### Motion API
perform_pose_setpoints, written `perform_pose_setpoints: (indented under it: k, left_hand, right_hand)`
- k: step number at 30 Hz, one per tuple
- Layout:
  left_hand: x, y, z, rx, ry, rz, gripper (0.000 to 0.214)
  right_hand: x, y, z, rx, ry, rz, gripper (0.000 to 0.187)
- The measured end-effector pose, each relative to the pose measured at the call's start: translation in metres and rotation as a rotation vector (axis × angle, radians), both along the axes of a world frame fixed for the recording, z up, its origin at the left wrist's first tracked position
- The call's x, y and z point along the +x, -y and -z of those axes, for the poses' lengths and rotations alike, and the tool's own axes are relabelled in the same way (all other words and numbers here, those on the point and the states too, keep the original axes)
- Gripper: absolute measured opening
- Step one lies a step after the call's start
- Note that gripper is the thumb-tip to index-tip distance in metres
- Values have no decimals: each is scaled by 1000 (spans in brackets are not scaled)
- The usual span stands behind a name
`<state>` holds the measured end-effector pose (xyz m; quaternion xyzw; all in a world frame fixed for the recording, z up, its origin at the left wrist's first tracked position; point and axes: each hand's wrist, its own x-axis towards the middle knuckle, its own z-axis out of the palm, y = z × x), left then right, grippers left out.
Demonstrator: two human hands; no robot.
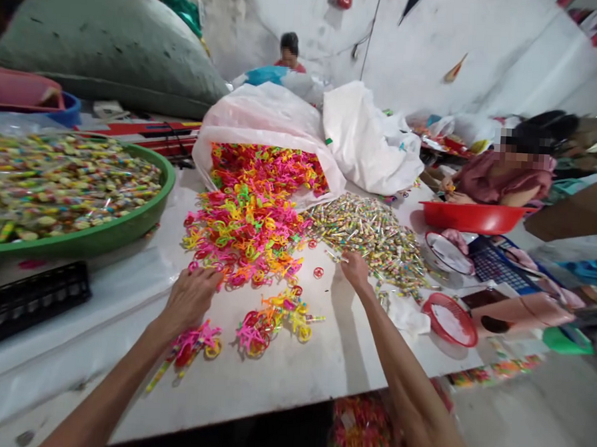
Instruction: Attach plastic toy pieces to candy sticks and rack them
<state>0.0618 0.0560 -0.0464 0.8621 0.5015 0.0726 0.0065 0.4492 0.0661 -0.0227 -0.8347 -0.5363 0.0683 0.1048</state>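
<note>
My left hand (193, 299) rests at the near left edge of a heap of bright plastic trinkets (248, 227) in pink, yellow, orange and green. Its fingers are curled together, with pink plastic showing at their tips; what they grip is mostly hidden. At the left edge of a mound of small wrapped candy tubes (372, 234), my right hand (356, 272) pinches at what looks like one candy tube (333, 255). Between my arms lie small clusters of trinkets (260, 325), one with a tube sticking out. Another cluster (195, 345) with striped tubes sits beside my left forearm.
A white sack (269, 115) spills trinkets onto the white table (290, 376). At left stands a green basin (165, 183) of wrapped candies above a black crate (29, 303). A red basket (451, 318) is at right. Co-workers sit at the back and behind a red basin (473, 218).
</note>
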Motion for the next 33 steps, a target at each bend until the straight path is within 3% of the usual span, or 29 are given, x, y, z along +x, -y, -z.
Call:
perform_pose_setpoints:
  k: [5, 8, 11, 14, 17, 20, 23, 26, 29, 33]
  left_hand:
    - [10, 15, -3, 18, 4, -57, 30]
    - [11, 20, -11, 35, 180, -121, 18]
    - [11, 25, -20, 17, 646, -314, 9]
    - [13, 32, -26, -195, 1319, -504, 27]
    - [17, 39, -26, -589, 1818, -609, 43]
    - [27, 47, -26, -909, 2028, -659, 35]
    - [40, 54, -29, -1046, 2084, -657, 26]
    - [51, 59, -29, -1035, 1991, -605, 22]
    - [49, 59, -23, -840, 1731, -555, 19]
    - [29, 56, -26, -375, 1190, -517, 23]
  right_hand:
    - [-16, -22, 12, -37, 6, -22, 21]
    - [-23, -14, 10, -13, -34, 1, 17]
    - [-22, 2, 1, 36, -110, 49, 15]
    - [-33, 23, -10, 69, -242, 57, 18]
    - [-69, 46, -16, 120, -608, -23, 20]
    - [-124, 66, -19, 118, -1340, -100, 13]
    - [-171, 78, -19, 75, -1679, -88, 18]
    - [-194, 80, -17, 153, -1706, -67, 25]
    - [-193, 81, -10, 165, -1642, -77, 25]
    - [-178, 99, -3, 232, -1586, 31, 23]
